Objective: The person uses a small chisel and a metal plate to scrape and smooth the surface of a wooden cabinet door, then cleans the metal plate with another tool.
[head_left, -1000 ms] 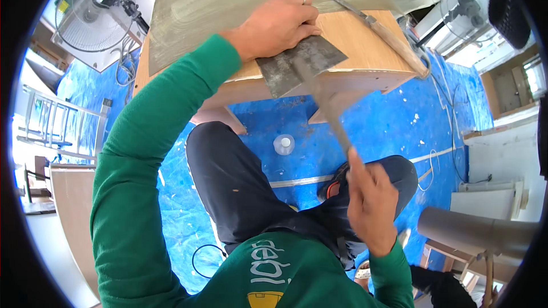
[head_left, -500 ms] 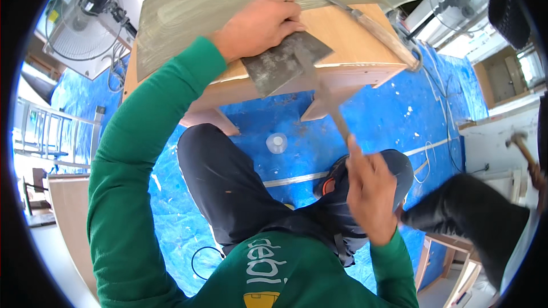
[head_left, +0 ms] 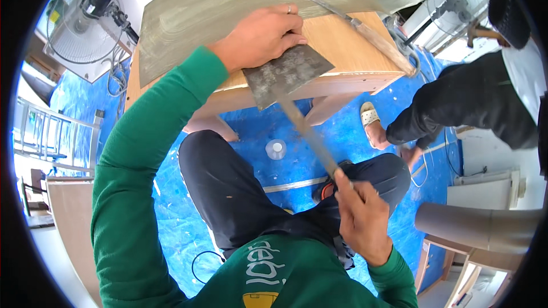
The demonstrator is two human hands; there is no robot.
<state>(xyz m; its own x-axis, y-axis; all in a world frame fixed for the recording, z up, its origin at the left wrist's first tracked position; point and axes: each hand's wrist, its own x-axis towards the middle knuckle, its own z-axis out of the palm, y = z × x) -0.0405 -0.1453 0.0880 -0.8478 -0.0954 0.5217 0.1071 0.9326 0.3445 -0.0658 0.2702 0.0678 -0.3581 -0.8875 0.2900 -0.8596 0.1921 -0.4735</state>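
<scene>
My left hand (head_left: 264, 35), its fingers curled and a ring on one of them, presses a dark, scuffed metal plate (head_left: 285, 74) against the near edge of a wooden bench (head_left: 337, 31). One corner of the plate juts out past that edge toward me. Closed in a fist, my right hand (head_left: 365, 217) grips a long flat file (head_left: 311, 140) by its handle end, which the fingers hide. The file slants up and left, its far end at the plate's lower edge. A tapered tool with a wooden handle (head_left: 379, 43) lies on the bench at right.
A large grey-green sheet (head_left: 200, 14) covers the bench's far part. Fans stand left (head_left: 71, 20) and right (head_left: 454, 3). Blue sheeting (head_left: 245, 165) covers the floor, with a small clear container (head_left: 275, 149) on it. At right stands another person's sandalled foot (head_left: 374, 125), near a hammer (head_left: 478, 33).
My right hand has drawn the file down and left, toward me. My left hand stays on the plate. At right, the other person has stepped forward, toward the bench, and the hammer has risen.
</scene>
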